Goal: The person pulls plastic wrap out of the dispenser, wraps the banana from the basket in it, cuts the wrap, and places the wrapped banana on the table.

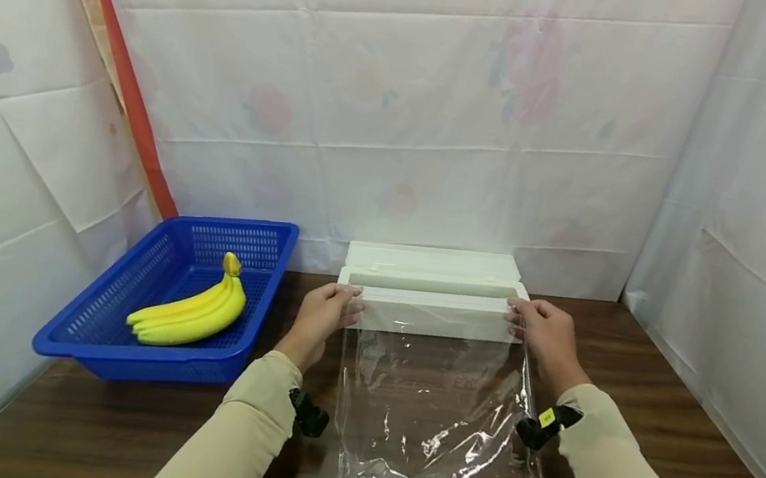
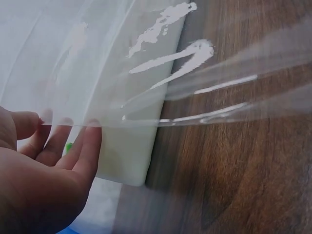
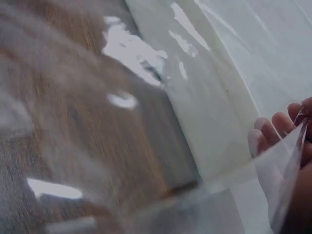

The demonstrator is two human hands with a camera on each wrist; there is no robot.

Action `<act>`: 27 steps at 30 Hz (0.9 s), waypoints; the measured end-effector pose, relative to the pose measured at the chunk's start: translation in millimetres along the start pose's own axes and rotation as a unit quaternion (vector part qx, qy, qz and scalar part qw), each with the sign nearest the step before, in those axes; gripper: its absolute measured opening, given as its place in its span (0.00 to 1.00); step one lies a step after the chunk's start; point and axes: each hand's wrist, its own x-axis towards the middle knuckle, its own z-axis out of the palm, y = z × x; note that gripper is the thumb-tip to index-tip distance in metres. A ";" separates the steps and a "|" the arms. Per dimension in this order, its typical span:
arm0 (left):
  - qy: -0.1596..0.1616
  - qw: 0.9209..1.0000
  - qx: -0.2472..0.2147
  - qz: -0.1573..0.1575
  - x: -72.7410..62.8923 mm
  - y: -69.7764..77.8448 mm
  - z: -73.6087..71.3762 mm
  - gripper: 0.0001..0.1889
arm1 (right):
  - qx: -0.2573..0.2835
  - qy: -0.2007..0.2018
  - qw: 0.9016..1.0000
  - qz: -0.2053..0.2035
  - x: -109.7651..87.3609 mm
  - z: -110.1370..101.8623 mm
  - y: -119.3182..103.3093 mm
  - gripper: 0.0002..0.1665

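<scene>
A clear, shiny plastic film [image 1: 428, 445] stretches from the front of a long white box [image 1: 441, 319] toward me over the table. My left hand [image 1: 319, 320] pinches the film's left edge near the box's left end. In the left wrist view, the thumb of that hand [image 2: 48, 178] lies on one side of the film edge, with fingers behind it. At the box's right end, my right hand [image 1: 550, 341] pinches the right edge. Folds of film gather at its fingertips [image 3: 282, 122] in the right wrist view. The box's lid [image 1: 432, 261] stands raised at the back.
A blue plastic basket [image 1: 50, 342] sits on the left, holding a bunch of yellow bananas [image 1: 195, 316]. Brown wood-grain table [image 1: 657, 420] extends to the right of the box. White patterned sheeting [image 1: 412, 109] hangs behind and at both sides.
</scene>
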 end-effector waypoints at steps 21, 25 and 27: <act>-0.082 0.995 -0.060 0.006 -6.1 10.7 -5.6 0.24 | 0.001 -0.029 1.000 -0.007 -3.1 -3.5 -13.8 0.28; -0.096 0.994 -0.057 0.008 -6.7 11.2 -6.3 0.26 | 0.007 -0.042 0.999 -0.010 -3.7 -5.0 -15.9 0.30; -0.098 0.993 -0.061 0.005 -6.8 11.1 -6.6 0.26 | 0.011 -0.051 0.999 -0.012 -4.2 -5.6 -17.1 0.29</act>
